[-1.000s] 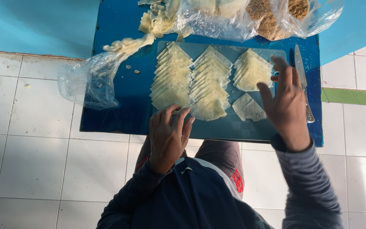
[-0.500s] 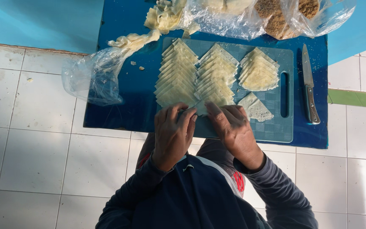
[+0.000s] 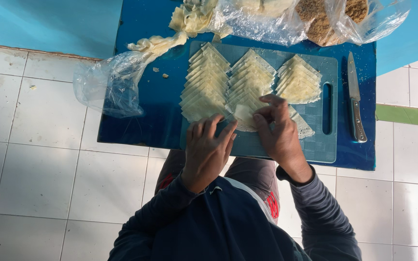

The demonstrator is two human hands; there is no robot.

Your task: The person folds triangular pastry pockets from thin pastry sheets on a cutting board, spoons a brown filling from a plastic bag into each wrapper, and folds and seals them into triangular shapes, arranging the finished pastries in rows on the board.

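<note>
We pinch a pale triangular pastry sheet (image 3: pixel 244 117) between the right hand (image 3: pixel 277 133) fingertips at the near end of the stacked rows (image 3: pixel 228 84), our left hand (image 3: pixel 208 150) resting spread beside it on the cutting board (image 3: pixel 327 150); folding seems in hand, calling next for a steadying left-hand hold.

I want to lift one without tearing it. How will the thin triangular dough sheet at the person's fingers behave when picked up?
The dough sheet looks very thin and pale, so it is probably light and floppy. The right hand pinches it by fingertips only, suggesting it may tear easily. The rows of sheets overlap closely, so neighbours might stick.
</note>
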